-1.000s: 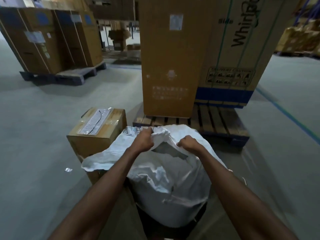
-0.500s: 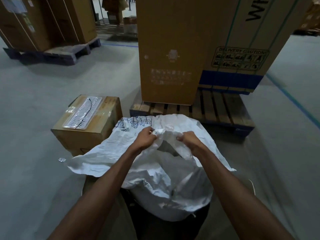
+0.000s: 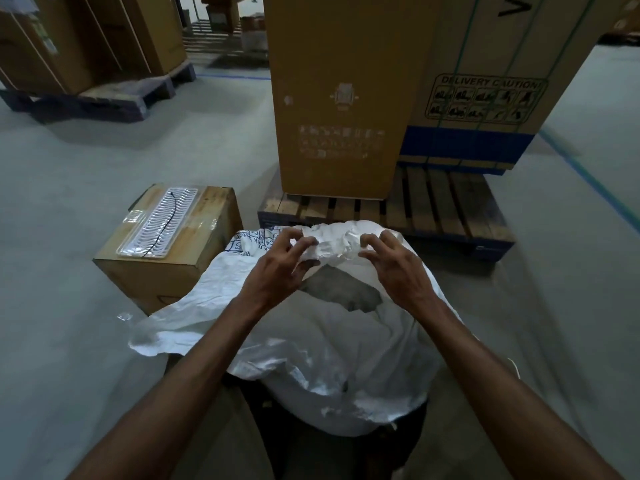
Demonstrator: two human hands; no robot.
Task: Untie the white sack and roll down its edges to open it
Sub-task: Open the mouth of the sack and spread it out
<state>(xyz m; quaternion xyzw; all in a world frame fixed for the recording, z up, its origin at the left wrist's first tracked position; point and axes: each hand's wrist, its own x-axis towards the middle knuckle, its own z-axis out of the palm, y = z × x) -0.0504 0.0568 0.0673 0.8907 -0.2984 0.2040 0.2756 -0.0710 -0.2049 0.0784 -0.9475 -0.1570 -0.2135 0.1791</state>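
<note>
White woven sack (image 3: pixel 332 344), mouth open, contents unclear, left hand (image 3: pixel 277 268) and right hand (image 3: pixel 398 271) fingers pinching its crumpled rim

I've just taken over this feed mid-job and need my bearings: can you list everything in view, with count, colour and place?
white sack: one, white with dark print near the top, centre foreground, crumpled top edge pinched by both hands.
small carton: one, brown, on the floor left of the sack, touching it.
plastic pack: one, clear with a black cord, on top of the small carton.
tall cartons: two, brown, the right one with a blue band, on the pallet behind the sack.
wooden pallet: one, wood with blue edging, under the tall cartons.
far cartons: several, brown, on a pallet at upper left.
floor: grey, blue line at right.
left hand: one, pinching the sack's top edge.
right hand: one, fingers curled on the same edge.
</note>
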